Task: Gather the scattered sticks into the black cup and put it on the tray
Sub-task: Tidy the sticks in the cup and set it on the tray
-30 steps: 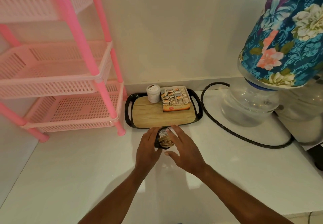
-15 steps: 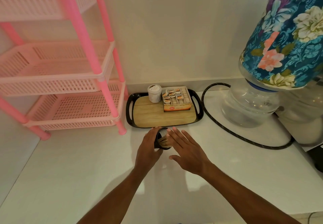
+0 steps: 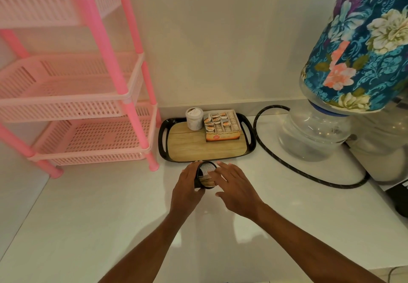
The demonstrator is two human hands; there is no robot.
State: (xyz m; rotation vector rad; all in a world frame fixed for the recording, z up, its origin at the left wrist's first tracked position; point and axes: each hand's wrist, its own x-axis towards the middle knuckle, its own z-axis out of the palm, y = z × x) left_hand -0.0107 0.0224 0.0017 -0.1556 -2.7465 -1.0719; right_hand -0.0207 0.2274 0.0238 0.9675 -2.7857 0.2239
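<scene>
Black mesh is showing inside the one black cup (image 3: 206, 170), which the left hand (image 3: 187, 191) is holding tilted, mouth towards my camera, just above the white counter (image 3: 88, 216). It is sitting just short of the near rim of the one tray (image 3: 163, 138), which lies at the cup's twelve o'clock. I am counting one bundle of pale sticks (image 3: 208, 182) packed into the lower part of the mouth; singly they are too fine for me to count.

Both hands are working. The left hand is curling round the cup's wall from nine o'clock and gripping it. The right hand (image 3: 237, 186) is lying open at three o'clock, fingers straight, their tips touching the stick ends.

On the tray I am seeing two things, both at its far edge: one white jar (image 3: 194, 119) and one open box of sachets (image 3: 223, 126). One pink three-tier rack (image 3: 88, 106) is standing at ten o'clock, one black hose (image 3: 287, 165) is looping at three o'clock, and one floral-covered water bottle (image 3: 364, 51) is standing at two o'clock.

Compared with a second ago, the right hand's fingers are lying flatter across the mouth, where they were cupping the cup's right side. The cup, the left hand's grip and the tray's load are staying as they were.
</scene>
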